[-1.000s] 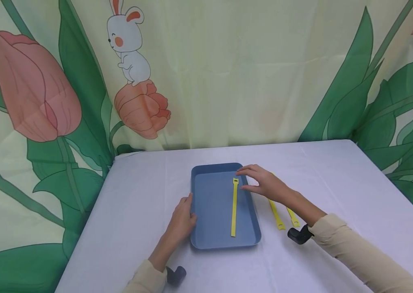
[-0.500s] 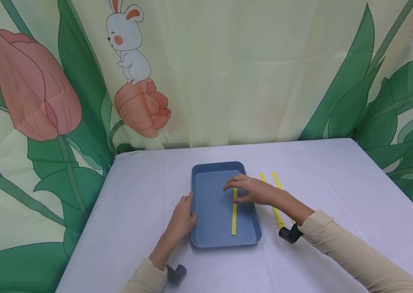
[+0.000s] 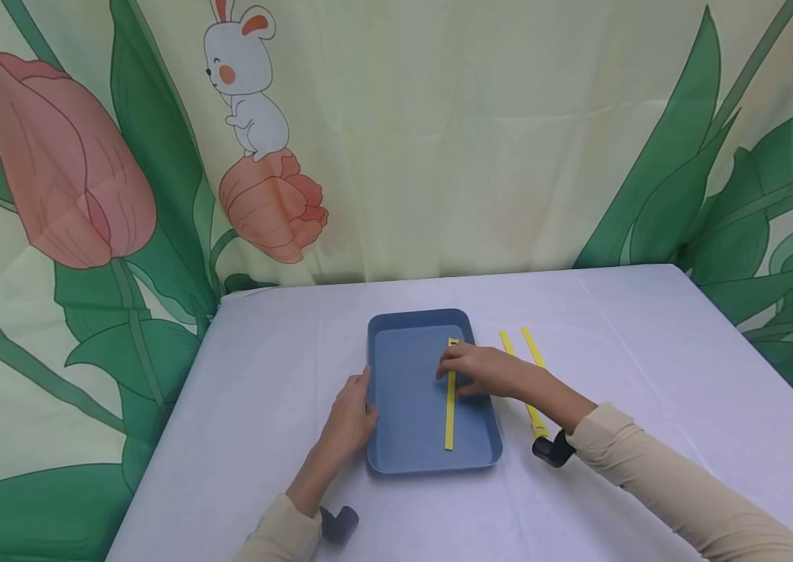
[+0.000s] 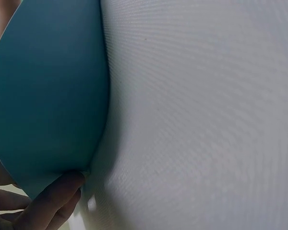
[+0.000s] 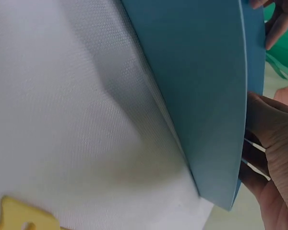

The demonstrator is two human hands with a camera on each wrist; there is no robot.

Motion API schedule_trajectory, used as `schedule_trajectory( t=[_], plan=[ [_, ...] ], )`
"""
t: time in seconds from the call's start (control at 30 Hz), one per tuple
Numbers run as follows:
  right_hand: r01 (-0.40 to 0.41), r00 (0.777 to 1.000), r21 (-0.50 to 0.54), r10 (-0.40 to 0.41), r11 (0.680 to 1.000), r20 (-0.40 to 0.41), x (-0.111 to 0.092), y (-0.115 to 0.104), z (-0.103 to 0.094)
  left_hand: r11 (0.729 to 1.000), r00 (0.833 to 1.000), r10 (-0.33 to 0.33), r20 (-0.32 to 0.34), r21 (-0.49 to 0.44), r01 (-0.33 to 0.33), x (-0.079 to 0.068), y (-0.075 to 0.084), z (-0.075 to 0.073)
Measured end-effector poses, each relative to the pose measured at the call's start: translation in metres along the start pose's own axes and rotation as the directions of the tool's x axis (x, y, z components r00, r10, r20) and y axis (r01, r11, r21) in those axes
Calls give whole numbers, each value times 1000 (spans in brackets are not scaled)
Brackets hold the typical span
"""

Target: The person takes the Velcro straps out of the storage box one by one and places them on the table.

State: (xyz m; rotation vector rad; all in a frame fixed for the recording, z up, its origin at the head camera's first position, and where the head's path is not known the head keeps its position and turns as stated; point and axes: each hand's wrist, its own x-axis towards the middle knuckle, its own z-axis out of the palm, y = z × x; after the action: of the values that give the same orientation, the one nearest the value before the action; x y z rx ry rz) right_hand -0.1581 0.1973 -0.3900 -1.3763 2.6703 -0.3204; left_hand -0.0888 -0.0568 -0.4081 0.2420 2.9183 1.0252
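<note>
In the head view, a yellow cable strap with a slotted head [image 3: 449,421] lies lengthwise in a shallow blue tray [image 3: 403,467]. My left hand [image 3: 349,417] holds the tray by its left side; the left wrist view has a thumb or finger against the outer wall [image 4: 48,96]. Over the strap's upper part is my right hand [image 3: 484,370], fingers bent to its left and thumb to its right, with a gap between them. In the right wrist view the right hand [image 5: 278,148] reaches over the tray's rim, which hides the fingertips.
Two more yellow straps [image 3: 534,346] lie on the white-clothed table [image 3: 621,336] right of the tray, partly under the right forearm. Another view of a strap's slotted head [image 5: 29,215] is at the right wrist view's lower left. A printed curtain [image 3: 439,156] hangs behind.
My right hand has moved from the tray's right rim inward over the strap, then its fingers and thumb have drawn closer together. The left hand keeps its place on the tray.
</note>
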Motion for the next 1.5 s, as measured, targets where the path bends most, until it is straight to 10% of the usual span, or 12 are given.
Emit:
schedule_trajectory(
  t=[1.5],
  plan=[
    [108,993,97,-102,989,-65,22,3,19,999,999,-35,7,3,35,2,0,2]
  ],
)
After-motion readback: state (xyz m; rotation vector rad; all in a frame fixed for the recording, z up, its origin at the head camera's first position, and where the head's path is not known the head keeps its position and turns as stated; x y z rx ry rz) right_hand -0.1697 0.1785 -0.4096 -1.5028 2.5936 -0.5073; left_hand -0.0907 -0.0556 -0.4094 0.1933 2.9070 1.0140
